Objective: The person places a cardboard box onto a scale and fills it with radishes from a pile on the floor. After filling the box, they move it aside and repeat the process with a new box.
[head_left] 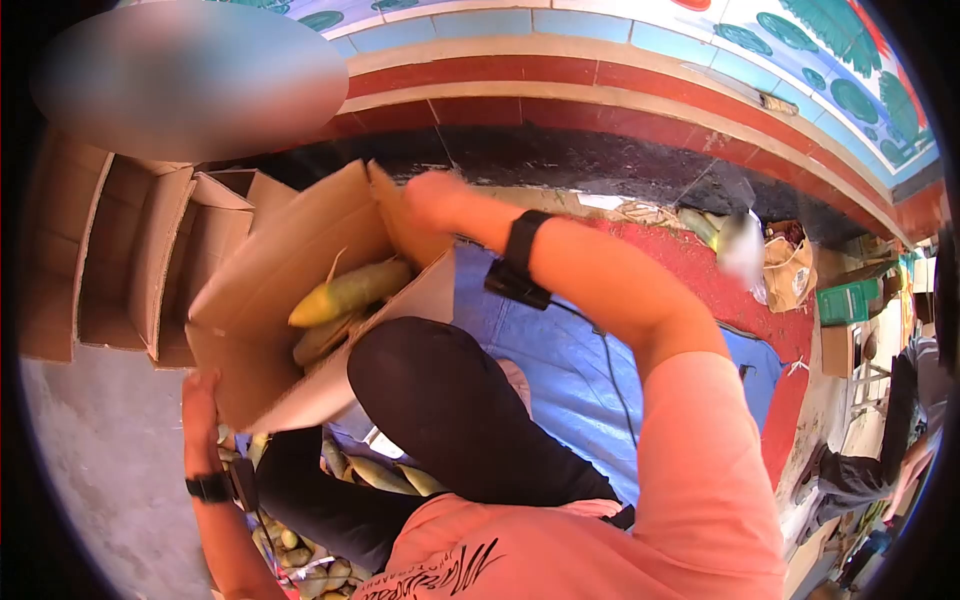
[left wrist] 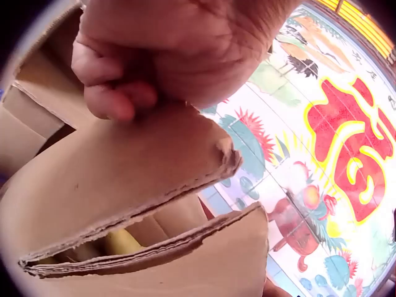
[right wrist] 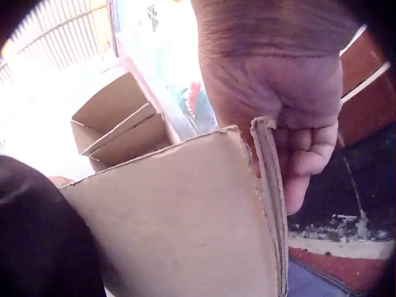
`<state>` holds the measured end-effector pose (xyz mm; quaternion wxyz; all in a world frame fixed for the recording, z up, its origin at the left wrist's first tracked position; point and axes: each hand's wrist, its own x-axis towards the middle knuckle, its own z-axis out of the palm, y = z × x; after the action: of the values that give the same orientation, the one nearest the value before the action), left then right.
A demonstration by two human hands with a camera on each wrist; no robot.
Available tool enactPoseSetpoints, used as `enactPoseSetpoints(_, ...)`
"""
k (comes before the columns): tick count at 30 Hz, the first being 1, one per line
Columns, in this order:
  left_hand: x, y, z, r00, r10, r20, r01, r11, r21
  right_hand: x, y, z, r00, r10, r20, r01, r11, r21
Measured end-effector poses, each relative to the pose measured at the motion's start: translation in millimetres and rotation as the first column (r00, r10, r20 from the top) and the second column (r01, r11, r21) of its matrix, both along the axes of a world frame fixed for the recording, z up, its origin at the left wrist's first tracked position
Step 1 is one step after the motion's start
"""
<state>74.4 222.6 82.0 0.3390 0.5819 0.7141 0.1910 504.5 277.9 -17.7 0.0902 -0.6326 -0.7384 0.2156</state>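
Note:
A tilted open cardboard box (head_left: 270, 270) leans against the person's raised knee, with yellow-green elongated produce (head_left: 350, 292) inside. The left hand (head_left: 201, 402) grips the box's near left edge; in the left wrist view that hand (left wrist: 176, 55) has its fingers curled over a cardboard panel (left wrist: 142, 154). At the box's far right corner is the right hand (head_left: 432, 203), and in the right wrist view this hand (right wrist: 284, 117) curls its fingers around the upright cardboard edge (right wrist: 270, 179). Its thumb is hidden there.
Several empty cardboard boxes (head_left: 130, 250) stand at the left. A blue sheet (head_left: 540, 370) and red mat (head_left: 650, 265) cover the ground. More produce (head_left: 375, 473) lies by the legs. At the right are a green crate (head_left: 843, 303) and another person's legs (head_left: 870, 460); a tiled wall (head_left: 480, 75) runs behind.

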Motion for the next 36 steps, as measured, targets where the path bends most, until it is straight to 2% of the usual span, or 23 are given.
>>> enactPoseSetpoints(2, 38.3, 13.3, 13.9, 0.997, -0.078, -0.012, 0.078, 0.997, 0.005, 34.6, -7.2, -6.9, 0.997, -0.078, -0.014, 0.079, 0.995, 0.058)
enactPoseSetpoints(4, 62.2, 28.7, 6.3, 0.975, -0.158, 0.153, 0.153, 0.987, 0.048, 69.3, -25.2, -5.8, 0.992, -0.127, -0.01, 0.128, 0.987, 0.098)
enactPoseSetpoints(6, 81.9, 48.0, -0.8, 0.973, -0.214, -0.084, 0.219, 0.974, 0.053, 100.0, -56.0, 3.1, 0.98, -0.198, 0.01, 0.195, 0.972, 0.133)
enactPoseSetpoints(10, 162.7, 54.6, -13.5, 0.924, -0.382, 0.012, 0.382, 0.924, 0.028, 159.6, -116.7, -14.0, 0.919, -0.394, -0.019, 0.391, 0.903, 0.177)
enactPoseSetpoints(12, 198.7, 53.5, -24.0, 0.876, -0.482, -0.018, 0.481, 0.876, -0.01, 182.4, -158.7, -24.9, 0.87, -0.492, -0.034, 0.488, 0.85, 0.198)
enactPoseSetpoints(14, 236.0, 46.8, -32.7, 0.785, -0.615, -0.073, 0.608, 0.788, -0.096, 197.5, -203.9, -33.0, 0.802, -0.597, -0.031, 0.591, 0.783, 0.194)
enactPoseSetpoints(16, 278.8, 27.0, -40.0, 0.761, -0.64, -0.106, 0.624, 0.767, -0.151, 210.5, -250.1, -39.5, 0.735, -0.677, -0.042, 0.67, 0.714, 0.201)
enactPoseSetpoints(18, 309.7, 25.2, -68.2, 0.601, -0.788, -0.137, 0.759, 0.616, -0.211, 227.0, -297.3, -60.2, 0.681, -0.728, -0.075, 0.722, 0.651, 0.232)
enactPoseSetpoints(19, 322.9, 24.4, -95.6, 0.576, -0.81, -0.109, 0.79, 0.586, -0.18, 235.6, -320.5, -70.1, 0.66, -0.747, -0.08, 0.738, 0.626, 0.25)
enactPoseSetpoints(20, 343.7, 5.6, -85.0, 0.478, -0.863, -0.162, 0.85, 0.502, -0.162, 245.0, -348.2, -80.6, 0.67, -0.742, 0.023, 0.698, 0.641, 0.319)
enactPoseSetpoints(22, 380.0, -25.9, -100.8, 0.43, -0.871, -0.236, 0.836, 0.483, -0.261, 260.5, -401.1, -90.3, 0.667, -0.745, 0.009, 0.739, 0.664, 0.115)
enactPoseSetpoints(23, 395.9, -39.7, -117.8, 0.398, -0.876, -0.273, 0.837, 0.468, -0.282, 265.7, -428.6, -105.2, 0.645, -0.758, -0.099, 0.756, 0.612, 0.233)
enactPoseSetpoints(24, 406.1, -54.8, -125.2, 0.434, -0.885, -0.17, 0.812, 0.466, -0.352, 259.9, -452.5, -102.4, 0.621, -0.783, 0.036, 0.73, 0.594, 0.337)
enactPoseSetpoints(26, 418.6, -89.1, -135.8, 0.424, -0.899, -0.114, 0.828, 0.435, -0.353, 267.1, -498.2, -98.4, 0.576, -0.796, 0.185, 0.78, 0.603, 0.166)
enactPoseSetpoints(27, 424.3, -106.3, -147.5, 0.442, -0.894, -0.073, 0.815, 0.434, -0.385, 273.5, -519.8, -102.4, 0.561, -0.815, 0.143, 0.803, 0.578, 0.147)
enactPoseSetpoints(28, 426.3, -122.5, -170.6, 0.418, -0.908, -0.029, 0.866, 0.407, -0.291, 280.4, -537.4, -101.0, 0.53, -0.838, 0.127, 0.827, 0.544, 0.14)
enactPoseSetpoints(29, 432.4, -136.4, -164.9, 0.464, -0.885, 0.032, 0.82, 0.415, -0.395, 284.6, -555.3, -99.1, 0.493, -0.863, 0.111, 0.854, 0.505, 0.125)
enactPoseSetpoints(30, 435.0, -146.8, -173.1, 0.394, -0.914, 0.096, 0.857, 0.328, -0.398, 290.6, -572.8, -98.7, 0.477, -0.864, 0.16, 0.857, 0.498, 0.137)
enactPoseSetpoints(31, 435.7, -154.2, -168.7, 0.402, -0.847, 0.347, 0.868, 0.232, -0.439, 298.6, -584.6, -98.9, 0.456, -0.867, 0.204, 0.859, 0.488, 0.154)
enactPoseSetpoints(33, 434.8, -158.5, -145.5, 0.275, -0.879, 0.391, 0.932, 0.143, -0.333, 312.3, -600.3, -98.7, 0.41, -0.883, 0.229, 0.88, 0.449, 0.156)
enactPoseSetpoints(34, 429.5, -152.8, -139.2, 0.128, -0.938, 0.322, 0.985, 0.084, -0.148, 319.4, -604.8, -99.3, 0.353, -0.9, 0.254, 0.903, 0.399, 0.158)
enactPoseSetpoints(35, 421.8, -141.6, -131.5, -0.007, -0.975, 0.221, 0.999, 0.0, 0.033, 333.8, -608.9, -104.0, 0.366, -0.896, 0.251, 0.898, 0.411, 0.157)
enactPoseSetpoints(36, 404.4, -127.7, -104.6, 0.072, -0.977, 0.202, 0.993, 0.09, 0.079, 352.8, -611.7, -113.6, 0.316, -0.862, 0.397, 0.894, 0.411, 0.18)
